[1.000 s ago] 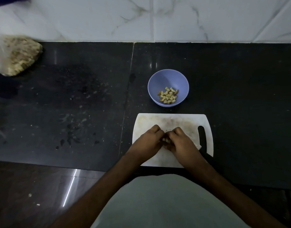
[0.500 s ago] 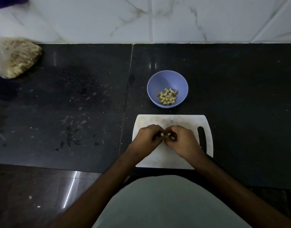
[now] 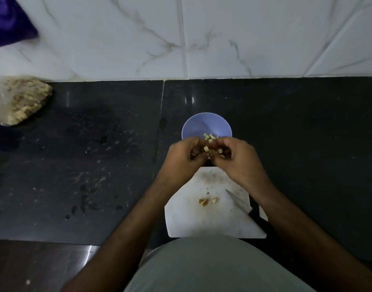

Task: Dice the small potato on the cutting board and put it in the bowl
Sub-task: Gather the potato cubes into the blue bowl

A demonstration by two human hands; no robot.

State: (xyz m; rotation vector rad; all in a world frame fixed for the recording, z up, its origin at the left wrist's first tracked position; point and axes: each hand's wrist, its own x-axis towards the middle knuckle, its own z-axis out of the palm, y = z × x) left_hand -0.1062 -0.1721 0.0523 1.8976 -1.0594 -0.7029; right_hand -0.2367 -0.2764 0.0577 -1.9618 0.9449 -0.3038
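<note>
My left hand [image 3: 184,157] and my right hand [image 3: 236,158] are cupped together, holding diced potato pieces [image 3: 206,149] between the curled fingers. They hover at the near rim of the light purple bowl [image 3: 206,125], which has several dice inside. The white cutting board [image 3: 193,220] lies below my hands on the black counter. Two or three small potato pieces [image 3: 204,201] lie on the board. A knife [image 3: 237,200] rests on the board's right side, its handle hidden under my right forearm.
A clear plastic bag of beige food [image 3: 18,100] lies at the far left by the wall. A purple object [image 3: 6,20] shows at the top left corner. Crumbs and wet marks [image 3: 86,199] dot the counter left of the board. White marble tiles back the counter.
Both hands gathered dice on the board, then lifted together and moved forward to the bowl's near rim. A few pieces stayed behind on the board, and the knife blade is now uncovered.
</note>
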